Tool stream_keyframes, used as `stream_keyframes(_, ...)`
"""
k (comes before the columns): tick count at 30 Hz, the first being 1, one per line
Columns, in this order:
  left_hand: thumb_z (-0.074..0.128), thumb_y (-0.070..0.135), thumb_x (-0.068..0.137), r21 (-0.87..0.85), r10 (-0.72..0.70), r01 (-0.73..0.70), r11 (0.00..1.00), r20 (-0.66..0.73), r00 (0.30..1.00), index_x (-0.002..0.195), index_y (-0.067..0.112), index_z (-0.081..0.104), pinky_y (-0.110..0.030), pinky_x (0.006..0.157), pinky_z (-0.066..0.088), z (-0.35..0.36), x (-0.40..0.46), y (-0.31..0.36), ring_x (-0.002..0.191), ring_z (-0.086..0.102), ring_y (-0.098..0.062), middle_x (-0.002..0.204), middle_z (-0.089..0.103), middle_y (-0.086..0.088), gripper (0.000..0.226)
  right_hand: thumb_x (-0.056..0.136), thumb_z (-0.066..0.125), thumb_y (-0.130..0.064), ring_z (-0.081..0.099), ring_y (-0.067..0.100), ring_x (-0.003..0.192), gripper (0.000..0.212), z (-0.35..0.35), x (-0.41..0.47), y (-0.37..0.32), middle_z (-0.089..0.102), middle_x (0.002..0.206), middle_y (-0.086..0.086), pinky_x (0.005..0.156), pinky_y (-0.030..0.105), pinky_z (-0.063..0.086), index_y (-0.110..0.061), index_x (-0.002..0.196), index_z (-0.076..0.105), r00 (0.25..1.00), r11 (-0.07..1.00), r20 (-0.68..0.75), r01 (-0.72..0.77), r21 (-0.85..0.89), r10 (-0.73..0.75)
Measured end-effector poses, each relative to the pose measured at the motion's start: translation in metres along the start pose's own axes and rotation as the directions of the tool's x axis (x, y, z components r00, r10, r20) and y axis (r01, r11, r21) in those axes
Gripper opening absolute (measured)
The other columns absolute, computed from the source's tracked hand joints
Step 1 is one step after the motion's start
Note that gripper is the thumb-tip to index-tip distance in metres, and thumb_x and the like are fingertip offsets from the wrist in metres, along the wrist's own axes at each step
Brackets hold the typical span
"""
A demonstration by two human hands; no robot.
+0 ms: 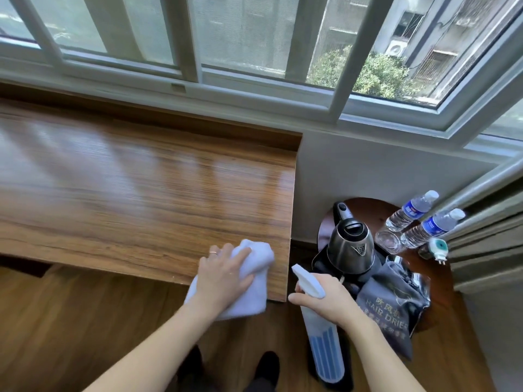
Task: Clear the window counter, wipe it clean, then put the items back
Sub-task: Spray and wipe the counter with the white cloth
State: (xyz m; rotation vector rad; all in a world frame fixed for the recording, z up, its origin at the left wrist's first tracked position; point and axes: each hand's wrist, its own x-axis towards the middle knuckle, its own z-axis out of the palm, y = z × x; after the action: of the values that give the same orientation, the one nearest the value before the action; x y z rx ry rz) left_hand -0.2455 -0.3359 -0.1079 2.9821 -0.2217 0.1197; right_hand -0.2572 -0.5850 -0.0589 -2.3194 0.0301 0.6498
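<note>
The wooden window counter [135, 188] stretches under the window with nothing standing on it. My left hand [223, 274] grips a pale blue cloth [256, 257] at the counter's front right corner; part of the cloth hangs over the front edge. My right hand [325, 299] holds a white and blue spray bottle [322, 343] by its neck, just right of the counter, nozzle pointing up and left. On a round wooden stool [365, 206] to the right stand a steel kettle [351, 246], a glass [388, 241], two water bottles [410, 212] [433, 226] and a grey hair dryer bag [387, 309].
A white plug-in device [437, 248] lies at the stool's right side. A curtain [489, 244] hangs at the far right. The white window frame [254, 86] runs behind the counter. Wooden floor [70, 321] lies below, with my dark shoes [266, 366] on it.
</note>
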Motion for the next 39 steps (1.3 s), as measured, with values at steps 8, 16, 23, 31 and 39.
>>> stream_keyframes(8, 0.042, 0.063, 0.069, -0.046, -0.211, 0.214, 0.976, 0.057, 0.976, 0.115, 0.03, 0.06, -0.046, 0.061, 0.052, -0.01, 0.012, -0.122, 0.085, 0.056, -0.04, 0.093, 0.057, -0.008, 0.059, 0.067, 0.075, -0.057, 0.056, 0.002, 0.066, 0.04, 0.051, -0.006, -0.033, 0.065, 0.073, -0.006, 0.065, 0.023, 0.044, -0.019, 0.077, 0.065, 0.994, 1.0, 0.109, -0.01, 0.009, 0.009)
stream_keyframes(16, 0.052, 0.054, 0.074, 0.004, 0.038, -0.038, 0.999, 0.041, 0.998, 0.11, 0.03, 0.062, -0.031, 0.05, 0.039, -0.008, -0.033, -0.108, 0.074, 0.052, -0.033, 0.087, 0.057, -0.004, 0.044, 0.068, 0.072, -0.061, 0.055, 0.005, 0.069, 0.046, 0.09, 0.001, -0.053, 0.069, 0.084, 0.0, 0.067, 0.028, 0.047, -0.017, 0.082, 0.064, 0.987, 0.999, 0.16, 0.02, -0.05, -0.012)
stream_keyframes(23, 0.049, 0.057, 0.078, -0.062, 0.001, -0.003, 0.998, -0.038, 0.999, 0.113, 0.028, 0.062, -0.035, 0.049, 0.046, -0.008, -0.043, -0.126, 0.071, 0.05, -0.031, 0.086, 0.056, -0.004, 0.048, 0.072, 0.072, -0.059, 0.057, 0.009, 0.071, 0.044, 0.1, 0.006, -0.063, 0.066, 0.08, 0.0, 0.068, 0.029, 0.049, -0.016, 0.082, 0.065, 0.986, 0.996, 0.161, 0.042, -0.074, -0.03)
stream_keyframes(31, 0.04, 0.066, 0.074, -0.088, -0.174, 0.176, 0.98, 0.036, 0.984, 0.124, 0.035, 0.057, -0.046, 0.07, 0.051, -0.025, -0.013, -0.18, 0.09, 0.052, -0.037, 0.1, 0.057, -0.004, 0.061, 0.076, 0.073, -0.057, 0.063, 0.016, 0.083, 0.043, 0.104, 0.009, -0.082, 0.065, 0.089, -0.001, 0.077, 0.032, 0.054, -0.018, 0.09, 0.066, 0.981, 0.995, 0.192, 0.058, -0.087, -0.041)
stream_keyframes(39, 0.042, 0.069, 0.072, -0.059, -0.107, 0.111, 0.992, 0.064, 0.992, 0.12, 0.036, 0.059, -0.042, 0.064, 0.049, -0.016, -0.006, -0.174, 0.087, 0.056, -0.037, 0.1, 0.059, -0.002, 0.06, 0.074, 0.074, -0.056, 0.064, 0.017, 0.083, 0.041, 0.107, 0.014, -0.095, 0.068, 0.088, 0.001, 0.071, 0.031, 0.051, -0.018, 0.087, 0.066, 0.984, 0.996, 0.177, 0.049, -0.076, -0.035)
